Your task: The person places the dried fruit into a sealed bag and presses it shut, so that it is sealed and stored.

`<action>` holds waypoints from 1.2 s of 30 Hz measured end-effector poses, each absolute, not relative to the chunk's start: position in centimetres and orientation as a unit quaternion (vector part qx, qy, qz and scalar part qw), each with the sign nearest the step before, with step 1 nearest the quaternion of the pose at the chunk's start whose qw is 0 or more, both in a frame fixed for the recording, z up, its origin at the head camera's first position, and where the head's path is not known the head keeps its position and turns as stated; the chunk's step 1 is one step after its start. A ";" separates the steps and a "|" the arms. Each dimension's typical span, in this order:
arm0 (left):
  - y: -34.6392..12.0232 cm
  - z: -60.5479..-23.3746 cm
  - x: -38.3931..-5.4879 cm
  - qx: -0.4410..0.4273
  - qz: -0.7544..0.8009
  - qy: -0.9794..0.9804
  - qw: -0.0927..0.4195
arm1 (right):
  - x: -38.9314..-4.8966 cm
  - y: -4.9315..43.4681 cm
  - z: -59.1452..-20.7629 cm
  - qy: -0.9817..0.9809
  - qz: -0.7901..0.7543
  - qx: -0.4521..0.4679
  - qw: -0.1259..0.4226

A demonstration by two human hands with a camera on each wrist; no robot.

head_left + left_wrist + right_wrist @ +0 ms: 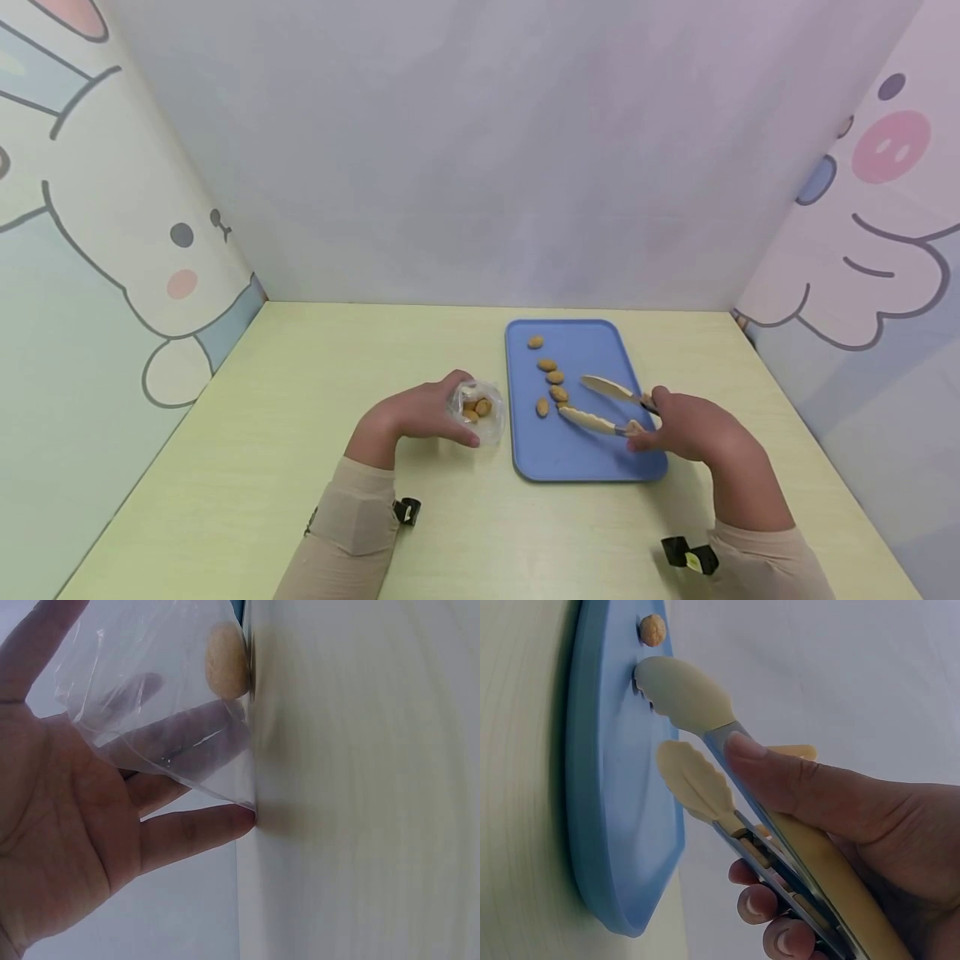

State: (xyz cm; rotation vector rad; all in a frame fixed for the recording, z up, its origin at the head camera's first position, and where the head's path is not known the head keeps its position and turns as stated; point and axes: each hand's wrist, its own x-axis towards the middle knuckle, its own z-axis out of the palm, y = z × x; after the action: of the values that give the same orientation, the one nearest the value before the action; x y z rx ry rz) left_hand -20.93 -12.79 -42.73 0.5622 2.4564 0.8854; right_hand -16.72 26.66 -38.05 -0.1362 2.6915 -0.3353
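Note:
My left hand (pixel 429 412) is curved round a clear plastic bag (pixel 491 423) standing on the table, thumb on one side and fingers on the other. Several brown, oval, nut-like pieces (pixel 482 407) lie inside; one piece (pixel 227 661) shows through the plastic in the left wrist view. My right hand (pixel 693 427) grips a pair of tongs (pixel 802 859) with cream scalloped tips, thumb on one arm and fingers round the other. The tips are spread apart over a blue tray (pixel 570 462), one close beside several more nut-like pieces (pixel 558 392). Nothing is between the tips.
The tray has a low raised rim and lies right of the bag on a pale yellow table (pixel 247 467). A plain light wall (pixel 480 167) rises behind the table. Side panels (pixel 97 350) with cartoon animals stand left and right.

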 end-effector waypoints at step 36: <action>-12.7 -42.7 -20.9 0.202 0.317 0.897 0.233 | -16.8 27.5 -38.2 0.972 -0.112 -0.096 0.183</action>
State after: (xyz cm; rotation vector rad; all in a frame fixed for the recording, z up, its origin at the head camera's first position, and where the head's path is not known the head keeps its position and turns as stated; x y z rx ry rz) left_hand -20.85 -12.70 -42.68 0.5560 2.4627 0.8720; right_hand -16.80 27.49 -38.20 -0.2696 2.7430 -0.3151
